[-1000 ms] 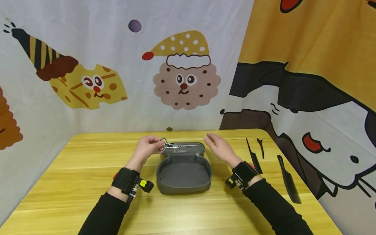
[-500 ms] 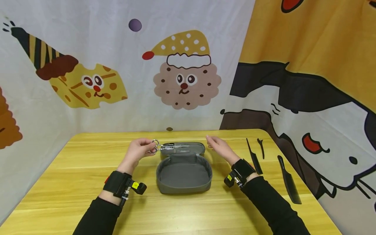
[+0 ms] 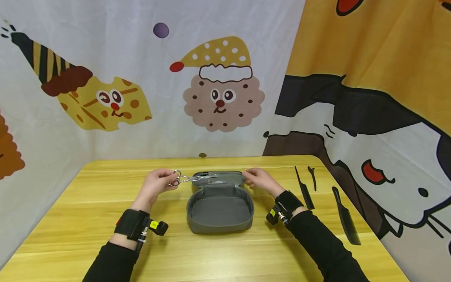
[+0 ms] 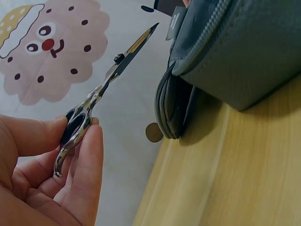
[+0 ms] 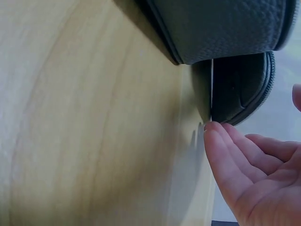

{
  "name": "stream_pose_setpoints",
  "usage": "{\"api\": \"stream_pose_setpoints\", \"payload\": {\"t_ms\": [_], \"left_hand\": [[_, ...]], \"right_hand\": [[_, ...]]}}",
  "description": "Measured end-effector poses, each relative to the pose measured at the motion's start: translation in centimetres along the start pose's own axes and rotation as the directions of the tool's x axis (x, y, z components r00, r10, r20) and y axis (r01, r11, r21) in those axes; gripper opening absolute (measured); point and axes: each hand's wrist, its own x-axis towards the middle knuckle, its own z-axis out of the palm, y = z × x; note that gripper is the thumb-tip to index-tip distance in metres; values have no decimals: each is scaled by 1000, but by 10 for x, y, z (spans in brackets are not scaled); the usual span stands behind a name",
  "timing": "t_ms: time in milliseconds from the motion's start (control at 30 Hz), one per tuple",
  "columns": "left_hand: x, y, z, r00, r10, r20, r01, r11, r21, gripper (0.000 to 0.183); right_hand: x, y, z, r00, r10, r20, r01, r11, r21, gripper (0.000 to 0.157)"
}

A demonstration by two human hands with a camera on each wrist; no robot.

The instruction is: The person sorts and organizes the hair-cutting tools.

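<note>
My left hand (image 3: 157, 184) pinches silver scissors (image 4: 96, 94) by their finger rings, between thumb and fingers. Their blades point right, toward the raised lid (image 3: 237, 178) of a grey zip case (image 3: 220, 227), and the tips overlap the lid in the head view. The case stands unzipped in mid-table, its lid folded to the back. At the lid's right end is my right hand (image 3: 260, 180). Its fingers (image 5: 225, 150) are fairly straight with the fingertips right at the lid's edge, and the thumb stands apart in the right wrist view.
To the right on the wooden table (image 3: 225, 258) lie a black rat-tail comb (image 3: 305, 194), a small dark hair clip (image 3: 313, 178) and a large black handled comb (image 3: 347, 219). A cartoon-printed curtain (image 3: 141, 145) hangs behind the table.
My left hand has drawn the scissors leftward, away from the lid. My right hand has moved in from beside the lid to its right edge. The combs and case have stayed put.
</note>
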Motion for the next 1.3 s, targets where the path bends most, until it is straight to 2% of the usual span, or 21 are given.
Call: {"api": "stream_pose_setpoints", "payload": {"t_ms": [200,500,800,1000,1300], "left_hand": [[-1,-3,-7,1000,-18,-3,18,1000,-7,31],[-2,-6,-12,999,-53,-13,53,999,1,34],[-2,-12,-15,998,-64,-20,63,998,-12,33],[-1,-14,-19,997,-65,-31,64,998,-13,33],[-3,-15,-21,996,-77,-42,75,996,-46,34]], "right_hand": [[3,3,4,999,9,50,-12,998,54,58],[7,3,10,997,73,24,-75,994,82,52],[8,4,11,996,64,57,-69,994,85,46],[10,3,14,997,75,34,-78,992,96,44],[11,5,15,997,73,25,-76,977,198,41]]}}
